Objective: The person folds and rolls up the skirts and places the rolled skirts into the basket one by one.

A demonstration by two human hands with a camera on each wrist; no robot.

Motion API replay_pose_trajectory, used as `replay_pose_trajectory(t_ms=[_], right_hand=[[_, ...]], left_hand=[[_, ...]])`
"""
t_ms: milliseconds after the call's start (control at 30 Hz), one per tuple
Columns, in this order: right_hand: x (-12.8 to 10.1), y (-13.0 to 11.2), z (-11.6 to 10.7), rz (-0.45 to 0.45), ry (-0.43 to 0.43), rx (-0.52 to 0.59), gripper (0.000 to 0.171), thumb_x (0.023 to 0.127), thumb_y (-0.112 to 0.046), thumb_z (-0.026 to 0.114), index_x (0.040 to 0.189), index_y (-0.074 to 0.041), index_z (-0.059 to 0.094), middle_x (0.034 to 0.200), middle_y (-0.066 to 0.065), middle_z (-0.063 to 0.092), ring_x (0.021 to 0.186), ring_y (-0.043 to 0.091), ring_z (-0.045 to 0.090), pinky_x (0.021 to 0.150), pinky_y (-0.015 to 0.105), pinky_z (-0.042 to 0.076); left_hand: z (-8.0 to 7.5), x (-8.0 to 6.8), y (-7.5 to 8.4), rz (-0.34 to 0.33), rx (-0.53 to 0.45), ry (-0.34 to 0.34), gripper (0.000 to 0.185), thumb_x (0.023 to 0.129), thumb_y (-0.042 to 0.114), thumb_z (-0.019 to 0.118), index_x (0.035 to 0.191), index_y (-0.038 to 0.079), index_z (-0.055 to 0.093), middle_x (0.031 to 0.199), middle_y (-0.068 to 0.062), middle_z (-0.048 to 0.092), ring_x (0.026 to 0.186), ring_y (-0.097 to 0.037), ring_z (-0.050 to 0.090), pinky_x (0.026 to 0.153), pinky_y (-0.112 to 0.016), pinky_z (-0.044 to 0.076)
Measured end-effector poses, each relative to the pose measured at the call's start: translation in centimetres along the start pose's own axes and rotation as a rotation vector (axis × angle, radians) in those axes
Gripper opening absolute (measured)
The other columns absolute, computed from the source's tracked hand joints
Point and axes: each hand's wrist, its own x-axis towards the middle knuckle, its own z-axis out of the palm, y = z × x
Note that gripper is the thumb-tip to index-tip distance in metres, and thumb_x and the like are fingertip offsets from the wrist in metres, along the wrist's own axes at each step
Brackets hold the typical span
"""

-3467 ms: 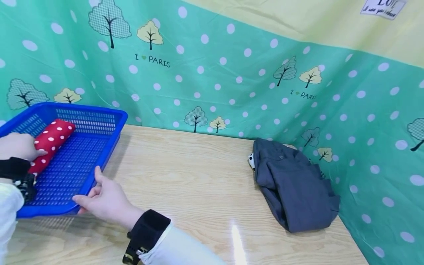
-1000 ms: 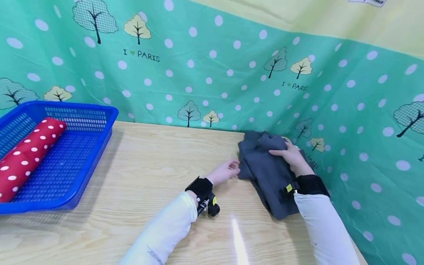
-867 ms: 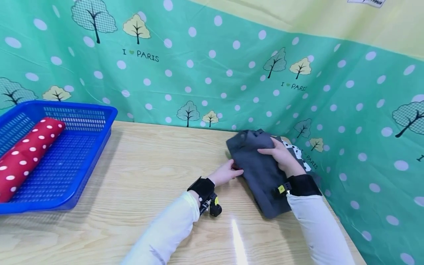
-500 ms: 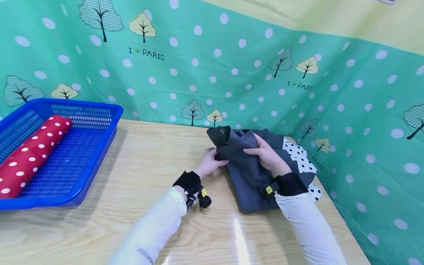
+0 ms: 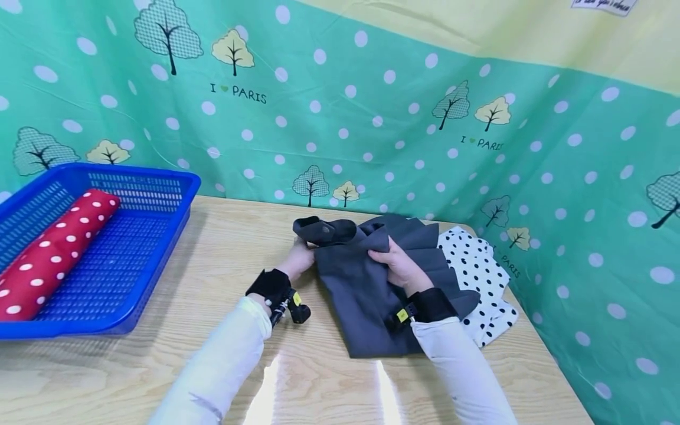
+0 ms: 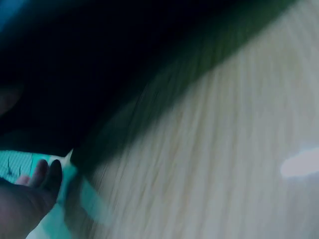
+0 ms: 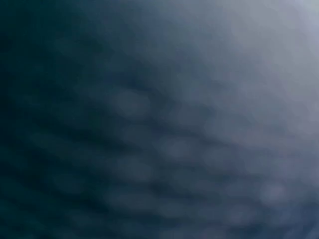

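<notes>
Both hands' fingers point(image 5: 378, 257) pinch the grey garment's point(image 5: 366, 295) upper edge.

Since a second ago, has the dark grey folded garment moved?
Yes. The dark grey garment has slid left along the wooden table, away from the green wall corner, uncovering a white black-dotted cloth.
</notes>
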Motion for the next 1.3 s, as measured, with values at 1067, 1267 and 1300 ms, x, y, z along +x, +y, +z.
replay_pose_trajectory(t_ms=[1067,1267,1300], right_hand=[[2.0,0.7,9.8,0.446,0.041,-1.188,0.084,0.076,-0.070,0.060,0.120,0.001,0.051,0.109,0.016,0.059,0.078,0.023,0.061,0.057,0.033,0.053],[3.3,2.5,11.2,0.480,0.077,-1.437,0.095,0.074,-0.059,0.068,0.135,0.008,0.038,0.131,0.027,0.048,0.112,0.035,0.055,0.091,0.042,0.049],[3.3,2.6,11.2,0.454,0.072,-1.465,0.089,0.077,-0.051,0.069,0.134,0.010,0.039,0.130,0.028,0.047,0.114,0.035,0.053,0.094,0.043,0.047]], left_hand=[[-8.4,-7.1,13.4,-0.231,0.399,0.009,0.046,0.092,0.018,0.055,0.129,-0.007,0.047,0.130,-0.026,0.052,0.119,-0.034,0.049,0.104,-0.041,0.037],[-9.3,-7.9,13.7,-0.180,0.594,-0.291,0.037,0.074,0.009,0.071,0.104,-0.008,0.057,0.090,-0.015,0.064,0.077,-0.021,0.057,0.076,-0.030,0.046],[-9.6,-8.0,13.7,-0.177,0.621,-0.310,0.035,0.074,0.009,0.073,0.100,-0.007,0.057,0.084,-0.011,0.063,0.072,-0.017,0.056,0.071,-0.027,0.045]])
